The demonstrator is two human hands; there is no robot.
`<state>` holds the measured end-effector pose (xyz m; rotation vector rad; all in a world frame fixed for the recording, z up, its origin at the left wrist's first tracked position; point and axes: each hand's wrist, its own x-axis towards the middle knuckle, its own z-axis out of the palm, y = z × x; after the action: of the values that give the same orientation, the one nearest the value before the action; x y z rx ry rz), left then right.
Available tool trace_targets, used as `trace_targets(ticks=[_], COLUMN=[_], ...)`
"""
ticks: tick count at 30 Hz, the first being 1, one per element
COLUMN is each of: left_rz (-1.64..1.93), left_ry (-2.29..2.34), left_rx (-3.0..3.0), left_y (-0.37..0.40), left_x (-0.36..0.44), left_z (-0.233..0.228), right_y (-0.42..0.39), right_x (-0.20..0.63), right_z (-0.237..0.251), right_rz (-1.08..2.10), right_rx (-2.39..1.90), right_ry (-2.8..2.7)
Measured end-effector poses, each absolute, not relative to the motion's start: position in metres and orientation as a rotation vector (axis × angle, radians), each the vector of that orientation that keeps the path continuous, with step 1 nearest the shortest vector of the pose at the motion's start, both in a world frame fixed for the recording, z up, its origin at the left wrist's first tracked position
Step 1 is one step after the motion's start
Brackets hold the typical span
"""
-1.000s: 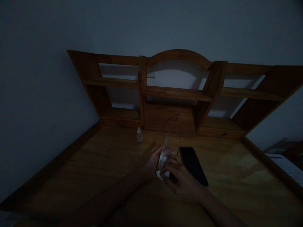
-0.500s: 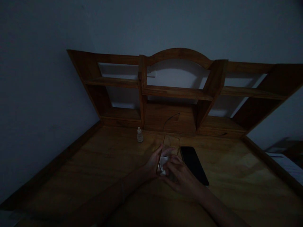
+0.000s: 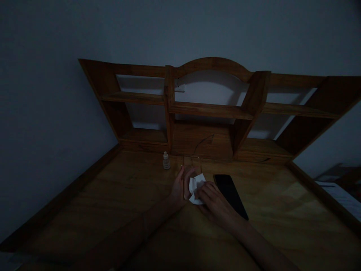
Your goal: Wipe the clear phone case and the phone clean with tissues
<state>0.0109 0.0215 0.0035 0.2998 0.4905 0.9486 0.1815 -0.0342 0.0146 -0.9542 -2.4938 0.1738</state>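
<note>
- My left grip (image 3: 177,191) holds the clear phone case (image 3: 193,162).
- My right grip (image 3: 214,200) pinches a white tissue (image 3: 197,184) over it; wiping looks under way, not finished.
- The phone (image 3: 230,194) lies uncased on the desk (image 3: 132,184), just right of my right grip.

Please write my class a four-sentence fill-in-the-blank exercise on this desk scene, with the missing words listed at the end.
1. The hand holding the clear case is the ____ one.
2. The tissue in the right hand is ____ in colour.
3. Of the bottle and the phone, the ____ is nearer the right hand.
4. In the picture, the phone lies to the ____ of the case.

Missing words: left; white; phone; right.
</note>
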Motion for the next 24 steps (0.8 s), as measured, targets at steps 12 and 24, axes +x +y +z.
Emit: trace_targets(ticks=[12, 24], left_rz=[0.966, 0.975], left_ry=[0.611, 0.610], left_rx=[0.411, 0.414], left_y=[0.017, 0.020], left_x=[0.023, 0.020], left_z=[0.011, 0.006], right_y=[-0.028, -0.027], right_x=[0.192, 0.196], right_z=[0.012, 0.016], right_rz=[0.116, 0.030], right_rx=[-0.984, -0.995], right_ry=[-2.445, -2.508])
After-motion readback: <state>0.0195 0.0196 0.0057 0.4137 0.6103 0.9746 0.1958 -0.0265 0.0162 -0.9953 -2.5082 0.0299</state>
